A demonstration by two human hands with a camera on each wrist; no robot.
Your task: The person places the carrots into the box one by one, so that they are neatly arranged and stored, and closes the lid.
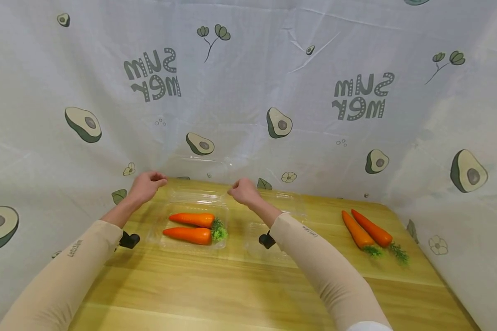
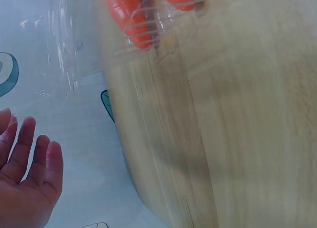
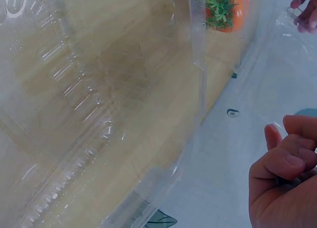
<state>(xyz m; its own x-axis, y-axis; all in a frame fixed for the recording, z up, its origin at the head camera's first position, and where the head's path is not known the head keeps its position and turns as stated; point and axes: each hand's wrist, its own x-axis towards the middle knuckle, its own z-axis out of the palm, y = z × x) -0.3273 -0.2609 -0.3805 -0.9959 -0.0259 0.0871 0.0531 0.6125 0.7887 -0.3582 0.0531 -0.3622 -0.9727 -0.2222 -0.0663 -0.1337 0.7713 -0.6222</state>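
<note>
A clear plastic box (image 1: 157, 241) holds two orange carrots (image 1: 190, 235) with green tops, lying side by side. Its clear lid (image 1: 199, 168) stands raised at the back, against the curtain. My left hand (image 1: 147, 185) pinches the lid's left side with thumb and index finger; its other fingers spread loosely in the left wrist view. On the opposite side, my right hand (image 1: 245, 191) has curled fingers at the lid's right edge, holding it. The right fingertips are partly hidden in the right wrist view.
A second clear plastic box (image 1: 252, 248) sits under my right forearm. Two more carrots (image 1: 358, 232) lie at the right of the wooden table (image 1: 182, 289). A white curtain (image 1: 240, 82) with avocado prints hangs along the table's back and sides.
</note>
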